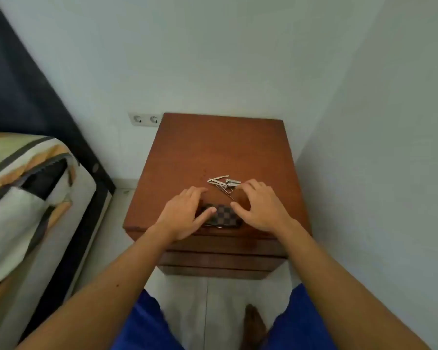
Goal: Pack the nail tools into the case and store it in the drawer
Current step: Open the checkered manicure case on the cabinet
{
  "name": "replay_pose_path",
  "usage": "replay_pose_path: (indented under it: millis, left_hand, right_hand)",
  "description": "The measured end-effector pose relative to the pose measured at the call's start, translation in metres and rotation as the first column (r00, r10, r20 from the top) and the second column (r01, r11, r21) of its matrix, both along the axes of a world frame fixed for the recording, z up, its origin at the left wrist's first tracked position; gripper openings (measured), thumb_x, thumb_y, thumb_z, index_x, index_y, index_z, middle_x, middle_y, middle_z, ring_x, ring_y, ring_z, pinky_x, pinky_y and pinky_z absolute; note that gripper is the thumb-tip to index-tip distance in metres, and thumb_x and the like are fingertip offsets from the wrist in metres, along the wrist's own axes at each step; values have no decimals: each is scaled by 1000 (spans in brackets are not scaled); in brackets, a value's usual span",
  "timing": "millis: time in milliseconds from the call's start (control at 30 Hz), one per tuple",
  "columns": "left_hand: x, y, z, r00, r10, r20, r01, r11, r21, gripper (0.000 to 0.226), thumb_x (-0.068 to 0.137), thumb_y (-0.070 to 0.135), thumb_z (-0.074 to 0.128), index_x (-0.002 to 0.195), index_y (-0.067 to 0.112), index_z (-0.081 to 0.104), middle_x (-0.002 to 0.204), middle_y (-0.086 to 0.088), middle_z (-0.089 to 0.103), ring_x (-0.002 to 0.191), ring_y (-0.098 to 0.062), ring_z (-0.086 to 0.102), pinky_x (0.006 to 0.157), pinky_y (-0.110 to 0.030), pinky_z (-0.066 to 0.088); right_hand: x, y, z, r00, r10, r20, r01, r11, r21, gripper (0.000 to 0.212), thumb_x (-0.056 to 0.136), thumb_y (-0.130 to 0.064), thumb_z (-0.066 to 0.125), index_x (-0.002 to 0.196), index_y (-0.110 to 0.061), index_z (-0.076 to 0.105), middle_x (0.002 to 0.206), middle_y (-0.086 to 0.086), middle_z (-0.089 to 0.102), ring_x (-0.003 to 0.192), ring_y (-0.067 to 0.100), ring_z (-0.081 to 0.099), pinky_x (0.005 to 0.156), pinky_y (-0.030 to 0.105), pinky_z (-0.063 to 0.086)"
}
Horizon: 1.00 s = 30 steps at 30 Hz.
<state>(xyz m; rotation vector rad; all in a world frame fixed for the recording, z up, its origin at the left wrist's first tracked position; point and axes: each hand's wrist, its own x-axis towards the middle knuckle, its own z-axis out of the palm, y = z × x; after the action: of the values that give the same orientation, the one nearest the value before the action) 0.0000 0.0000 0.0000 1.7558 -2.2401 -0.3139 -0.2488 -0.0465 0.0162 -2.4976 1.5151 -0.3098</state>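
A small dark checkered case (224, 215) lies near the front edge of a brown wooden nightstand (213, 152). Just behind it sits a loose pile of silver metal nail tools (224, 183), among them a clipper and thin files. My left hand (185, 213) hovers over the case's left end, fingers spread, thumb resting on the case. My right hand (261, 208) is over the case's right end, its fingertips close to the tools. Neither hand grips anything. The case looks shut.
The nightstand's drawer fronts (220, 258) are shut below the top. A bed with a striped cover (28, 198) stands to the left. A double wall socket (144, 119) is behind the nightstand. A white wall closes the right side.
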Motion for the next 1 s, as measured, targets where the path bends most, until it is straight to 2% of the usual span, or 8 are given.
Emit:
replay_pose_path:
  millis: [133, 333, 467, 600, 733, 833, 900, 1000]
  left_hand:
    - [-2, 27, -10, 998, -64, -11, 65, 997, 32, 76, 99, 71, 50, 154, 20, 44, 145, 0, 57, 131, -19, 52, 109, -38, 46]
    - [-2, 42, -22, 998, -40, -39, 40, 999, 3, 72, 96, 57, 68, 153, 20, 46, 147, 0, 56, 134, -19, 48, 110, -37, 44]
    - [3, 38, -26, 996, -39, -85, 40, 999, 17, 73, 96, 53, 71, 155, 21, 44, 149, 2, 53, 137, -18, 44, 112, -37, 40]
    - [6, 37, -34, 988, -52, -144, 53, 999, 3, 70, 93, 49, 76, 151, 22, 49, 145, 4, 55, 134, -18, 45, 109, -37, 39]
    - [6, 37, -38, 962, 30, -271, -22, 999, 31, 72, 86, 40, 86, 148, 25, 53, 135, 13, 57, 123, -11, 45, 107, -37, 41]
    - [5, 39, -39, 916, 119, -383, -97, 992, 77, 74, 81, 33, 92, 145, 27, 56, 120, 29, 52, 117, -7, 46, 102, -33, 44]
    - [6, 39, -42, 902, 133, -411, -104, 990, 92, 71, 78, 32, 93, 140, 30, 59, 117, 30, 54, 114, -9, 49, 100, -34, 48]
    - [10, 39, -46, 900, 116, -419, -97, 993, 66, 63, 76, 38, 94, 132, 29, 65, 117, 25, 59, 114, -9, 51, 97, -37, 51]
  right_hand:
    - [-6, 41, -16, 999, 29, -14, -29, 999, 14, 56, 94, -60, 48, 137, -24, 57, 132, -4, 57, 118, 22, 54, 100, 39, 44]
    - [-10, 67, -28, 999, 25, 24, -25, 1000, 5, 55, 95, -51, 60, 143, -23, 53, 140, -5, 56, 130, 21, 49, 104, 39, 43]
    - [-12, 66, -29, 994, 36, 101, -40, 998, 39, 44, 94, -43, 68, 132, -23, 59, 149, -6, 52, 136, 19, 46, 108, 41, 44]
    - [-16, 60, -33, 983, 52, 177, -65, 996, 68, 40, 94, -42, 71, 128, -23, 62, 145, -7, 58, 134, 15, 48, 110, 39, 44]
    - [-18, 58, -33, 954, 2, 299, -39, 992, 117, 36, 97, -42, 67, 129, -24, 64, 134, -10, 66, 124, 9, 56, 105, 30, 47]
    - [-14, 44, -29, 892, -135, 432, 58, 980, 188, 27, 97, -48, 65, 115, -29, 71, 109, -15, 74, 102, 3, 66, 88, 27, 54]
    - [-5, 31, -25, 844, -229, 485, 145, 968, 205, 25, 97, -47, 66, 105, -25, 77, 97, -14, 75, 89, 3, 66, 76, 25, 49]
    - [9, 13, -22, 824, -316, 470, 250, 948, 199, 28, 97, -41, 69, 103, -17, 80, 96, -4, 74, 88, 13, 62, 77, 28, 43]
